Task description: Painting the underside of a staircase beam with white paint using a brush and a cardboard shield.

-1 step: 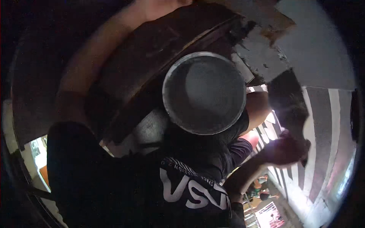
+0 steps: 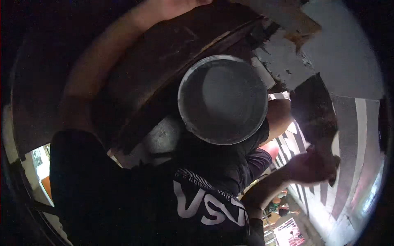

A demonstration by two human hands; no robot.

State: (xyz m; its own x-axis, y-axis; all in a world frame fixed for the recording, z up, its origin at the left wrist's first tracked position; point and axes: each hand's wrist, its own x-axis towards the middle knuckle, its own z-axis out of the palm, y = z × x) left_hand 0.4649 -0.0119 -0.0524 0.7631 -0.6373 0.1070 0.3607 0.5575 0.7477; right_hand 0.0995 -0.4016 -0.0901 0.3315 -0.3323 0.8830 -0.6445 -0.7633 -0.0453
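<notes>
My left hand (image 2: 180,5) reaches up to the top edge of the picture and lies along the upper edge of a dark brown board (image 2: 164,53). One finger looks stretched out; the others are cut off by the frame. At the right, my right hand (image 2: 308,166) is closed on the lower end of a dark, flat, wide piece (image 2: 314,106) whose broad end points up toward the grey wall. Its exact kind does not show in the dim light. A round bucket (image 2: 182,98) with a pale rim stands in front of my body, with greyish residue inside.
A patchy grey wall surface (image 2: 344,53) with a brown stain fills the upper right. Below it runs a striped wall (image 2: 349,156). At the lower right, far below, a person (image 2: 279,205) shows small. Bright light enters through an opening (image 2: 41,172) at the left.
My right hand and the dark flat piece sit slightly farther right. The bucket also appears a little farther right. My left hand keeps to the board.
</notes>
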